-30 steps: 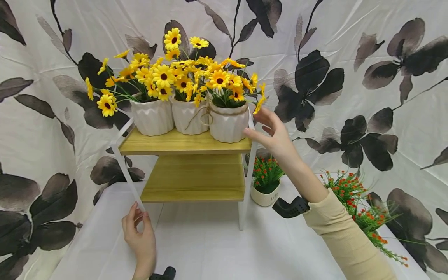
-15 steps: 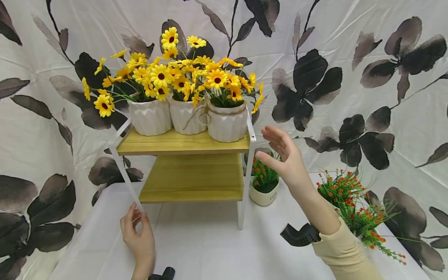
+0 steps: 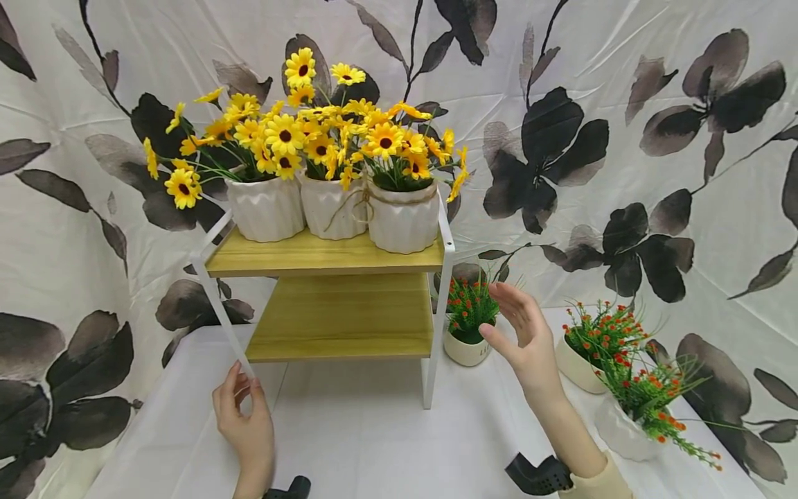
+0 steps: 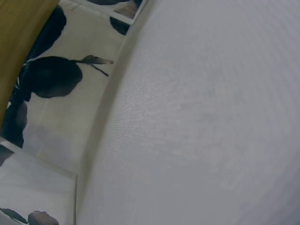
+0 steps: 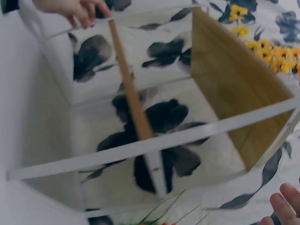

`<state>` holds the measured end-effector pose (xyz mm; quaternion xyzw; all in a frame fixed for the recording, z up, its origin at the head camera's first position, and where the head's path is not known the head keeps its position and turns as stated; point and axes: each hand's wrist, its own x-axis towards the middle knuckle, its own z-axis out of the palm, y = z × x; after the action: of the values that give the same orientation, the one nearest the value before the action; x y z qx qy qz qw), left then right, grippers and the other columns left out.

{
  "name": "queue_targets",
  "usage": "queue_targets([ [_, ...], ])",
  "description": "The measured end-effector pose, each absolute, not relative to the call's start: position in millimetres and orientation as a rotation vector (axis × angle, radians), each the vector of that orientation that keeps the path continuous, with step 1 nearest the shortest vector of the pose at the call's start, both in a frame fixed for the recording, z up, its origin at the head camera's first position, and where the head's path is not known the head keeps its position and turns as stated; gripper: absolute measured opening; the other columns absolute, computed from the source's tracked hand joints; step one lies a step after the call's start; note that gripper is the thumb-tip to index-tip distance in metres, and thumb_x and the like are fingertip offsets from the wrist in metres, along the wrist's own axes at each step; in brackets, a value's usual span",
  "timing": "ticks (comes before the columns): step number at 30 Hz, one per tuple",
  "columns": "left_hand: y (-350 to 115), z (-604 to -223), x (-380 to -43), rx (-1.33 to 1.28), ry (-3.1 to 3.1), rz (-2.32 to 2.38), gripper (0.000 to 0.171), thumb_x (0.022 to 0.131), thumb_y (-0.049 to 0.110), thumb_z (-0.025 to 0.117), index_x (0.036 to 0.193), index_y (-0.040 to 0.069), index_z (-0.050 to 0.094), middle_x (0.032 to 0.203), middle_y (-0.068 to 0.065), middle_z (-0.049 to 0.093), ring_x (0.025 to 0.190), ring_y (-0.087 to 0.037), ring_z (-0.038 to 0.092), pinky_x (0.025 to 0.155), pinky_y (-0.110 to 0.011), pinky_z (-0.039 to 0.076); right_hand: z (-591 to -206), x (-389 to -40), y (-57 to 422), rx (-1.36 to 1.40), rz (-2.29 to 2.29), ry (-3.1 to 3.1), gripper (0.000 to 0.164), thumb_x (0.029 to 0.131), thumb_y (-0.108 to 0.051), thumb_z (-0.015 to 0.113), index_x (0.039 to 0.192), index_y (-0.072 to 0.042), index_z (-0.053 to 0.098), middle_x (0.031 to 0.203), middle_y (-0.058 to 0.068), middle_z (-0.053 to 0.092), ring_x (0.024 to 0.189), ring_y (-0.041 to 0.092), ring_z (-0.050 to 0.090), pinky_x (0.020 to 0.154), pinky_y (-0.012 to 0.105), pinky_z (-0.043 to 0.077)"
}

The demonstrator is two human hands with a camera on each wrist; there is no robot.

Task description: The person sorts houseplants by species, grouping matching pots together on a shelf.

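Observation:
A two-tier wooden shelf with a white metal frame (image 3: 337,319) stands on the white-covered table. My left hand (image 3: 246,423) holds its left front leg between thumb and fingers; this hand (image 5: 77,9) also shows at the top of the right wrist view. My right hand (image 3: 530,350) is off the shelf's right side, fingers spread and thumb apart, holding nothing. Its fingertips are just right of a small cream pot of red flowers (image 3: 467,350). On the top board, three white fluted pots (image 3: 404,218) of yellow daisies sit in a row, the right one tied with twine.
At the right table edge stand two more pots with red flowers, one cream (image 3: 580,367) and one white (image 3: 630,433). A floral-print cloth (image 3: 636,159) hangs behind the table. The lower wooden board (image 3: 343,319) spans the frame beneath the top one.
My right hand has let go at the right daisy pot and the shelf's top corner, then moved down and right beside the small red-flower pot. The left hand stays on the leg.

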<state>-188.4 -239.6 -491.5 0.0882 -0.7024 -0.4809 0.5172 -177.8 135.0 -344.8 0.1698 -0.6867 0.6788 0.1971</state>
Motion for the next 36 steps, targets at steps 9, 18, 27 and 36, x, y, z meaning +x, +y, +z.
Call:
queue_targets([
  [9, -241.3, -492.4, -189.3, 0.21, -1.683, -1.14, 0.044, 0.086, -0.01, 0.06, 0.127, 0.006, 0.06, 0.101, 0.021, 0.048, 0.098, 0.008, 0.048, 0.086, -0.005, 0.042, -402.7, -179.7, 146.9, 0.227, 1.936, -1.896, 0.057, 0.085, 0.006, 0.064, 0.137, 0.002, 0.042, 0.131, 0.0, 0.056, 0.124, 0.009, 0.05, 0.107, 0.016, 0.036],
  [18, -240.2, -492.4, -188.1, 0.224, -1.702, -1.139, 0.045, 0.087, -0.009, 0.059, 0.129, 0.007, 0.058, 0.103, 0.029, 0.042, 0.099, 0.011, 0.047, 0.087, -0.005, 0.041, -444.3, -194.0, 151.9, -0.025, 1.9, -1.971, 0.056, 0.084, 0.001, 0.068, 0.136, -0.001, 0.046, 0.119, -0.017, 0.056, 0.117, 0.001, 0.051, 0.102, 0.013, 0.036],
  [27, -239.3, -492.2, -188.3, 0.214, -1.696, -1.142, 0.045, 0.087, -0.009, 0.059, 0.129, 0.007, 0.059, 0.102, 0.026, 0.044, 0.098, 0.01, 0.047, 0.087, -0.005, 0.042, -476.7, -218.9, 153.9, -0.111, 1.885, -2.033, 0.069, 0.081, 0.0, 0.071, 0.141, 0.002, 0.035, 0.139, 0.02, 0.043, 0.131, 0.028, 0.041, 0.114, 0.045, 0.029],
  [36, -239.4, -491.0, -188.1, 0.198, -1.681, -1.143, 0.044, 0.087, -0.009, 0.059, 0.128, 0.006, 0.059, 0.102, 0.024, 0.045, 0.098, 0.009, 0.048, 0.086, -0.006, 0.042, -494.0, -237.1, 132.7, -0.209, 1.82, -2.117, 0.084, 0.081, -0.009, 0.075, 0.146, 0.002, 0.022, 0.146, 0.023, 0.032, 0.138, 0.039, 0.03, 0.117, 0.053, 0.024],
])
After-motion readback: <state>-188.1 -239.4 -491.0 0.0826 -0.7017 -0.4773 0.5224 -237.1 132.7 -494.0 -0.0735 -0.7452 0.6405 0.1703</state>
